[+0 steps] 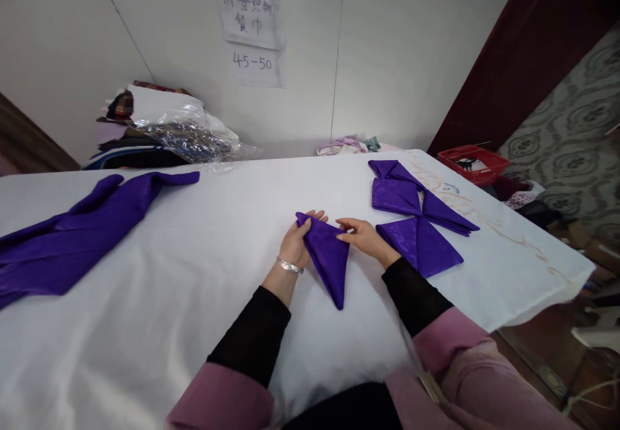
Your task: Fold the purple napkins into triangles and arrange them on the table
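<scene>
A purple napkin (328, 257) folded into a triangle lies on the white tablecloth (194, 275), its tip pointing toward me. My left hand (298, 241) grips its upper left corner, fingers curled around the cloth. My right hand (362, 235) pinches its upper right corner. A silver bracelet sits on my left wrist.
Several folded purple napkins (416, 214) lie to the right of my hands. A heap of unfolded purple cloth (72, 236) spreads at the left. Stacked fabrics in plastic (165, 126) sit by the wall. A red basket (472, 164) stands past the table's right edge.
</scene>
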Tool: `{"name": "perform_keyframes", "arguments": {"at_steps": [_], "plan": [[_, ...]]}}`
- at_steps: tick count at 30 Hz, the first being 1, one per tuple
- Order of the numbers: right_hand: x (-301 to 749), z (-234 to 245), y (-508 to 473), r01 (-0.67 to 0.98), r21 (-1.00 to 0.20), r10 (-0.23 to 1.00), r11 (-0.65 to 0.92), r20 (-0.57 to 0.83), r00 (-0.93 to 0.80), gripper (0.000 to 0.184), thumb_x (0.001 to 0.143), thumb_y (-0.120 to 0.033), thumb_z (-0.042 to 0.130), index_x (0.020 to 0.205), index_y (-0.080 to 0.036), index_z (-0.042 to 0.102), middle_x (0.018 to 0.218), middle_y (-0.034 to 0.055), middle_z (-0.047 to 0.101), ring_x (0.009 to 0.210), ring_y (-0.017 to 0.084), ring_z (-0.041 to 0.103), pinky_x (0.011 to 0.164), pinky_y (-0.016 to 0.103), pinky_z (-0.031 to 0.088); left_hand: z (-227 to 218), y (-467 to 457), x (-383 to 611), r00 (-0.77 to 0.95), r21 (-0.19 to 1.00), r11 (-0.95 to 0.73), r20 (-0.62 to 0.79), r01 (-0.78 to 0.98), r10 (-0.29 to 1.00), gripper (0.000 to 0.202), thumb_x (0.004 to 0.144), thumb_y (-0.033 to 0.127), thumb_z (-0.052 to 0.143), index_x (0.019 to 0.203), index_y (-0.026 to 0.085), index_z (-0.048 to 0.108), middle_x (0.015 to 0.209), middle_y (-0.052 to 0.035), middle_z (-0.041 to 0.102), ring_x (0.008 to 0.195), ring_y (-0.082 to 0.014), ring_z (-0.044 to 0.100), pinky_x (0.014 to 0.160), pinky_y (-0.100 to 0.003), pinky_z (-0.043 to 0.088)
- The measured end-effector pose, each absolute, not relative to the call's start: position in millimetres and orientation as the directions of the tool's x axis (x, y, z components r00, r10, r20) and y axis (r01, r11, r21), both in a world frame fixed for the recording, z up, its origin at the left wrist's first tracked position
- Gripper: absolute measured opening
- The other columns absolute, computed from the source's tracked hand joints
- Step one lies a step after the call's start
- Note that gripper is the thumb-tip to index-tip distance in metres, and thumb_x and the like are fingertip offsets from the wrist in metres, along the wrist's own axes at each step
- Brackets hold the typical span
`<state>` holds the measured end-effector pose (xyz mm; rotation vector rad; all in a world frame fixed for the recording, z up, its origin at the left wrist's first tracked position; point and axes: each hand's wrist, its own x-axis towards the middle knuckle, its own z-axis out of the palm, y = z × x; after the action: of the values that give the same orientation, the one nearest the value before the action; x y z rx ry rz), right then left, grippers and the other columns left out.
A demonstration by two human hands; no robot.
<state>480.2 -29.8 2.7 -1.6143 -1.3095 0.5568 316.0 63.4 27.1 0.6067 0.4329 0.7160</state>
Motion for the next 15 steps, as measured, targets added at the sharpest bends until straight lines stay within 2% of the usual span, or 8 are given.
{"name": "perform_keyframes", "arguments": {"at_steps": [2, 4, 5, 7, 9, 11, 13, 15], "plan": [[470, 23, -31, 0.598, -0.779, 0.845, 0.188, 0.439, 0.306, 0.026, 0.077, -0.031, 0.065, 0.100, -0.019, 0.065, 0.083, 0.0037, 0.060, 0.078, 0.018, 0.058, 0.071, 0.034, 0.049, 58, 57, 304, 0.675, 0.728, 0.441, 0.040, -0.525, 0.737, 0.023, 0.075, 0.020, 0.066, 0.097, 0.015, 0.062, 0.106, -0.0118, 0.068, 0.105, -0.0270, 0.061, 0.098, -0.046, 0.041], [459, 46, -38, 0.736, -0.618, 0.716, 0.278, 0.643, 0.270, 0.018, 0.081, -0.029, 0.060, 0.098, -0.022, 0.064, 0.086, 0.0049, 0.059, 0.083, 0.020, 0.057, 0.076, 0.037, 0.048, 95, 45, 287, 0.683, 0.826, 0.221, 0.243, -0.518, 0.689, 0.023, 0.076, 0.020, 0.066, 0.098, 0.016, 0.066, 0.108, -0.0112, 0.068, 0.108, -0.0273, 0.059, 0.101, -0.046, 0.038], [453, 56, -44, 0.793, -0.537, 0.657, 0.288, 0.713, 0.244, 0.017, 0.084, -0.027, 0.057, 0.100, -0.023, 0.063, 0.089, 0.0063, 0.059, 0.087, 0.021, 0.056, 0.079, 0.039, 0.047, 111, 38, 277, 0.723, 0.877, 0.089, 0.327, -0.472, 0.609, 0.022, 0.077, 0.018, 0.064, 0.099, 0.017, 0.067, 0.111, -0.0109, 0.067, 0.112, -0.0274, 0.057, 0.104, -0.046, 0.035], [445, 67, -58, 0.864, -0.395, 0.611, 0.312, 0.780, 0.136, 0.019, 0.086, -0.023, 0.052, 0.103, -0.025, 0.061, 0.093, 0.0081, 0.059, 0.092, 0.023, 0.055, 0.082, 0.042, 0.046, 130, 24, 258, 0.816, 0.897, -0.177, 0.442, -0.405, 0.372, 0.026, 0.075, 0.012, 0.062, 0.099, 0.021, 0.069, 0.114, -0.0085, 0.066, 0.121, -0.0286, 0.050, 0.109, -0.048, 0.026], [442, 65, -75, 0.875, -0.300, 0.651, 0.381, 0.759, -0.023, 0.020, 0.087, -0.019, 0.049, 0.103, -0.025, 0.060, 0.093, 0.0085, 0.060, 0.093, 0.023, 0.055, 0.082, 0.043, 0.046, 124, 13, 240, 0.881, 0.855, -0.369, 0.445, -0.365, 0.160, 0.035, 0.071, 0.007, 0.061, 0.099, 0.026, 0.069, 0.113, -0.0056, 0.067, 0.125, -0.0298, 0.046, 0.111, -0.053, 0.018], [440, 51, -90, 0.842, -0.270, 0.726, 0.467, 0.661, -0.190, 0.021, 0.087, -0.014, 0.046, 0.100, -0.024, 0.059, 0.092, 0.0083, 0.060, 0.092, 0.021, 0.056, 0.080, 0.041, 0.048, 94, 5, 226, 0.921, 0.809, -0.493, 0.388, -0.320, 0.038, 0.042, 0.071, 0.004, 0.057, 0.101, 0.030, 0.068, 0.113, -0.0043, 0.068, 0.123, -0.0299, 0.047, 0.110, -0.056, 0.015], [440, 32, -103, 0.813, -0.303, 0.786, 0.498, 0.555, -0.274, 0.023, 0.086, -0.010, 0.044, 0.097, -0.023, 0.059, 0.090, 0.0080, 0.062, 0.089, 0.020, 0.057, 0.077, 0.038, 0.049, 51, -1, 213, 0.945, 0.766, -0.577, 0.327, -0.284, -0.031, 0.044, 0.071, 0.002, 0.052, 0.100, 0.031, 0.067, 0.111, -0.0042, 0.068, 0.122, -0.0285, 0.049, 0.110, -0.056, 0.017], [438, 17, -114, 0.799, -0.377, 0.829, 0.469, 0.501, -0.250, 0.024, 0.085, -0.008, 0.044, 0.096, -0.022, 0.060, 0.091, 0.0083, 0.062, 0.088, 0.019, 0.057, 0.075, 0.036, 0.050, 15, -8, 199, 0.971, 0.741, -0.635, 0.228, -0.218, -0.067, 0.048, 0.070, 0.001, 0.050, 0.104, 0.030, 0.065, 0.118, -0.0048, 0.065, 0.123, -0.0275, 0.048, 0.110, -0.055, 0.017]]}}
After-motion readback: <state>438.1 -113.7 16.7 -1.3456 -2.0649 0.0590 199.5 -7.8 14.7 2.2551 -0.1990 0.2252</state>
